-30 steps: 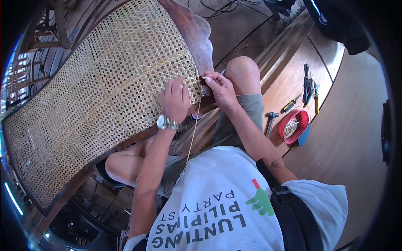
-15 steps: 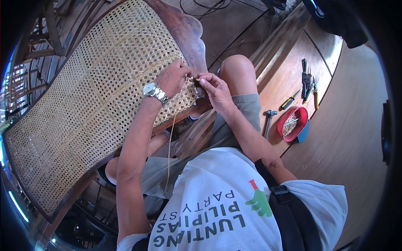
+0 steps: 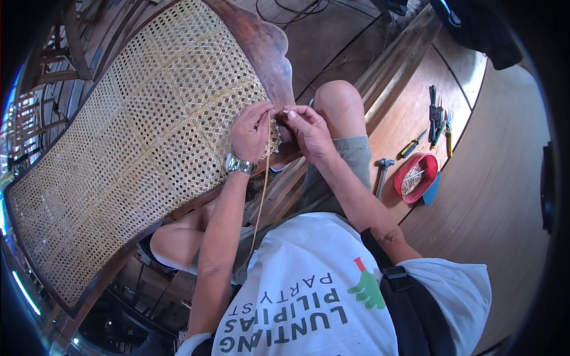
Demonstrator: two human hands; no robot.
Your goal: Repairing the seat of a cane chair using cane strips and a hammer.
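A woven cane panel (image 3: 142,130) in a dark wooden frame (image 3: 261,44) slants across my lap on the left. At its near right corner my left hand (image 3: 250,132), with a metal watch (image 3: 239,164) at the wrist, pinches a thin cane strip (image 3: 263,196). The strip hangs from these fingers down toward my shirt. Just to the right, my right hand (image 3: 310,132) has its thumb and forefinger pressed together beside the frame's corner. Something small and pale shows at those fingertips, too small to make out. The two hands' fingertips are close together.
On the wooden board at right lie a hammer (image 3: 382,177), a screwdriver (image 3: 414,144), pliers (image 3: 449,133) and other dark-handled tools. A red oval container (image 3: 432,178) there holds pale thin pieces. Wooden lengths (image 3: 395,77) run beside my right knee. Cables (image 3: 297,13) lie on the floor beyond.
My left hand has moved a little to the right and its wrist has turned. The cane strip has shifted right and now hangs from its fingers. My right hand has hardly moved.
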